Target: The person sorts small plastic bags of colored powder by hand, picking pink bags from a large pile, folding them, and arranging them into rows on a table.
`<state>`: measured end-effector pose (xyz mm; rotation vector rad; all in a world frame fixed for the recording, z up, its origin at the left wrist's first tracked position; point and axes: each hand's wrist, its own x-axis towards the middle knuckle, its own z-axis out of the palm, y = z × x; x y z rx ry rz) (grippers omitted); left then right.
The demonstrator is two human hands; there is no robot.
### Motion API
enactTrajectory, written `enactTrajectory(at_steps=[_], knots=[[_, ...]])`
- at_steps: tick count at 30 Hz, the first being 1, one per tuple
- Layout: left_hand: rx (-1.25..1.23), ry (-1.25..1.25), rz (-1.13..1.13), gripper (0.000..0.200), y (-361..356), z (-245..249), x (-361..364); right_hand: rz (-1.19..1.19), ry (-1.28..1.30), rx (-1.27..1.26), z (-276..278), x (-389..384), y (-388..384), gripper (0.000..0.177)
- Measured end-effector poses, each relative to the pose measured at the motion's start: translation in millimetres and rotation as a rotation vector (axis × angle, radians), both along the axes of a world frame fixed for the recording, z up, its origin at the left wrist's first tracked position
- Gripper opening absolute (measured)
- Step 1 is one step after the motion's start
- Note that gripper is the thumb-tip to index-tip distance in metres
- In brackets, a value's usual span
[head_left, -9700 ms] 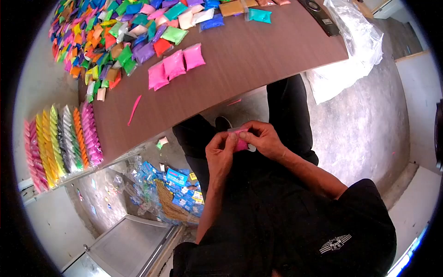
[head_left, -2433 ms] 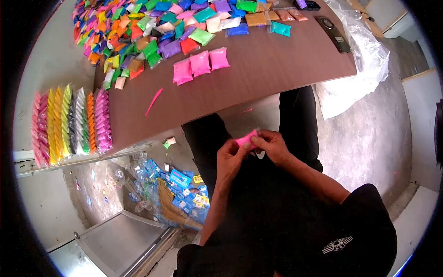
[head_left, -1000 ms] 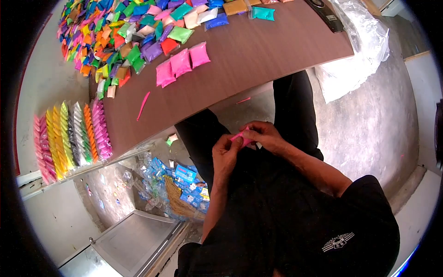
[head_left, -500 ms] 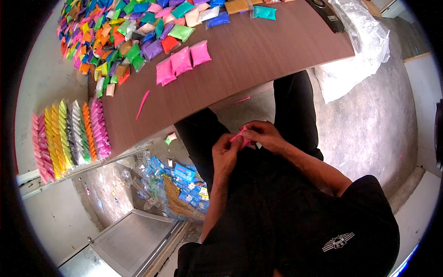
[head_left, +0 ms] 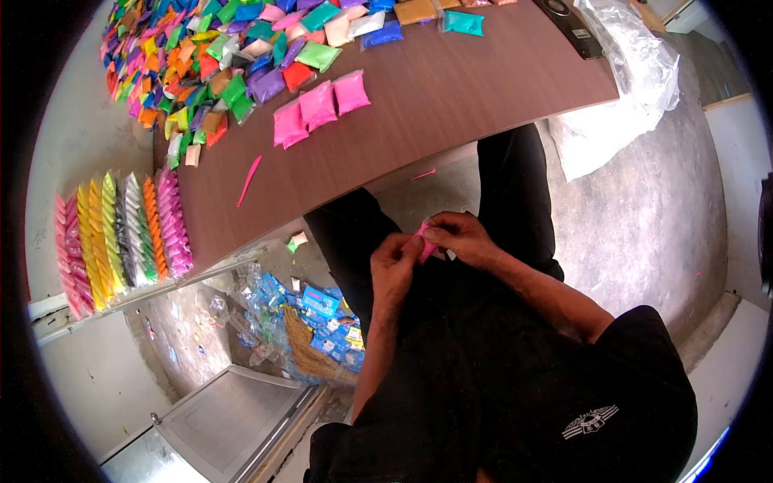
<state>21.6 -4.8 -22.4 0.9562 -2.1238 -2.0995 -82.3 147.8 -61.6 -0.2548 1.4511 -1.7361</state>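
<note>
Over my lap, my left hand [head_left: 394,262] and my right hand [head_left: 460,237] meet around a small pink packet [head_left: 425,244]. Fingers of both hands are closed on it, thumbs on top, and they cover most of its surface. Its contents cannot be made out. On the brown table [head_left: 451,88] in front lie three plump pink packets [head_left: 317,106] side by side. Left of them is a thin pink strip [head_left: 249,181], apart from everything else.
A heap of many-coloured packets [head_left: 233,48] covers the table's far left. Twisted coloured strips in clear wrap [head_left: 121,233] stand at the left edge. A clear plastic bag [head_left: 620,105] hangs at right. Below are a straw broom [head_left: 310,346], blue packaging [head_left: 322,302] and a metal-framed panel [head_left: 229,414].
Between my fingers the pink packet has turned slightly and shows a little more of its side. Both hands stay in nearly the same place.
</note>
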Motion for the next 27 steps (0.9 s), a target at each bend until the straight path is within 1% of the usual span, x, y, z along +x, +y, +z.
enactTrajectory(at_steps=[2,5,7,10,12,16,20,22,24,26,27], knots=[[-0.018,0.004,-0.014,0.022,-1,-3,2,0.02,-0.036,0.016,1,-1,0,0.023],[-0.061,-0.014,-0.042,0.022,-2,-3,1,0.03,0.025,0.018,0,-1,1,0.023],[-0.085,-0.034,-0.055,0.023,0,4,-4,-0.023,0.029,0.044,-1,-1,0,0.022],[-0.075,-0.049,-0.061,0.023,4,16,-9,-0.005,-0.001,0.04,2,-4,3,0.023],[-0.08,-0.136,-0.097,0.024,2,19,-9,-0.003,-0.021,0.034,1,-3,3,0.024],[-0.056,-0.066,-0.049,0.025,-1,5,-2,0.022,-0.09,-0.003,1,-3,1,0.025],[-0.086,-0.055,-0.048,0.026,-2,0,1,0.061,-0.075,0.011,-3,-3,1,0.026],[-0.089,-0.044,-0.042,0.027,1,7,-3,0.016,-0.102,0.055,-3,-3,0,0.027],[-0.088,-0.124,-0.03,0.029,3,14,-7,-0.007,-0.102,0.041,-5,-5,1,0.028],[-0.055,-0.121,-0.044,0.029,1,7,-5,-0.033,-0.104,0.027,-6,-5,2,0.029],[-0.022,-0.119,-0.058,0.029,0,6,-5,-0.038,-0.149,0.035,-5,-5,2,0.029]])
